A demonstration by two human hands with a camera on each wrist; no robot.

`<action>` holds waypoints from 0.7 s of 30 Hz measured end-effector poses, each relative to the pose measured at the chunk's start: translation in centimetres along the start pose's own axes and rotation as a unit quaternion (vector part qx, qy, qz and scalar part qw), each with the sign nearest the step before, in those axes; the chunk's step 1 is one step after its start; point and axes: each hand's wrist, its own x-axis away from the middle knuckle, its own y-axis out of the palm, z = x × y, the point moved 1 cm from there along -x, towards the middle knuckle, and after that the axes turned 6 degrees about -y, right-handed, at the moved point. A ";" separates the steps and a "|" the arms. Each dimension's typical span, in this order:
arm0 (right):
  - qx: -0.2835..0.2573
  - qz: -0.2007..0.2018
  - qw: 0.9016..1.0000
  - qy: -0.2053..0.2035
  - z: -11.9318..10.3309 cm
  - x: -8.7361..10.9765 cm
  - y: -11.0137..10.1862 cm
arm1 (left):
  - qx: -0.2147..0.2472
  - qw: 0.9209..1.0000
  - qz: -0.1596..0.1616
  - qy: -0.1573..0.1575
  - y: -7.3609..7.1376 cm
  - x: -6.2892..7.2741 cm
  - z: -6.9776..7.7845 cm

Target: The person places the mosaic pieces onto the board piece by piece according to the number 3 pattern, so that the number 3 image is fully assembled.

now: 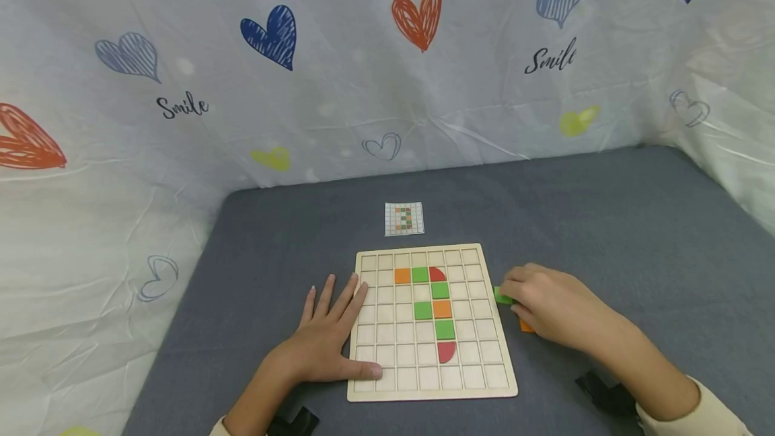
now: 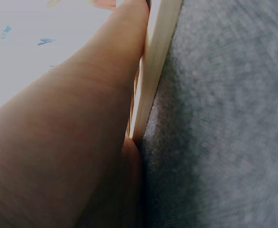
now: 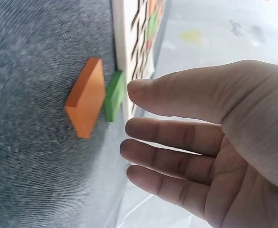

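Observation:
A wooden grid board (image 1: 424,395) lies flat on the grey cloth. Along its left edge rests my left hand (image 1: 323,348), fingers spread, with the thumb on the lower left corner. Set in the grid are several green square tiles (image 1: 445,330), two orange squares (image 1: 442,309) and two red rounded-corner tiles (image 1: 446,352). Just off the board's right side, my right hand (image 1: 554,301) hovers by a loose green tile (image 3: 113,97) and a loose orange tile (image 3: 86,97). In the right wrist view its thumb and fingers are apart, holding nothing.
Behind the board lies a small printed card (image 1: 404,219) showing a coloured grid pattern. Dark strap-like objects (image 1: 605,392) sit under the forearms. A white curtain (image 1: 339,86) with hearts hangs at the back and sides of the grey table surface (image 1: 290,234).

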 end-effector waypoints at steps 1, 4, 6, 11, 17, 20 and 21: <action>-0.003 -0.002 1.000 0.002 0.1 0.0 0.1 | 0.000 1.000 0.000 0.001 0.0 0.0 0.0; -0.008 -0.007 1.000 0.005 0.4 0.0 0.5 | -0.002 1.000 0.003 0.002 0.1 0.0 0.0; -0.009 -0.007 1.000 0.004 0.6 0.0 0.7 | -0.004 1.000 0.005 0.003 0.1 0.0 0.0; -0.009 -0.001 1.000 0.003 0.8 -0.2 1.1 | -0.006 1.000 0.005 0.004 0.0 0.1 0.0; -0.002 0.008 1.000 0.000 0.9 -0.3 1.3 | -0.004 1.000 0.003 0.004 0.1 0.0 0.0; 0.003 0.009 1.000 0.002 0.8 -0.4 1.3 | -0.004 1.000 0.002 0.003 0.1 0.0 -0.1; 0.005 0.008 1.000 0.002 0.8 -0.4 1.3 | -0.005 1.000 0.001 0.002 0.1 0.0 -0.1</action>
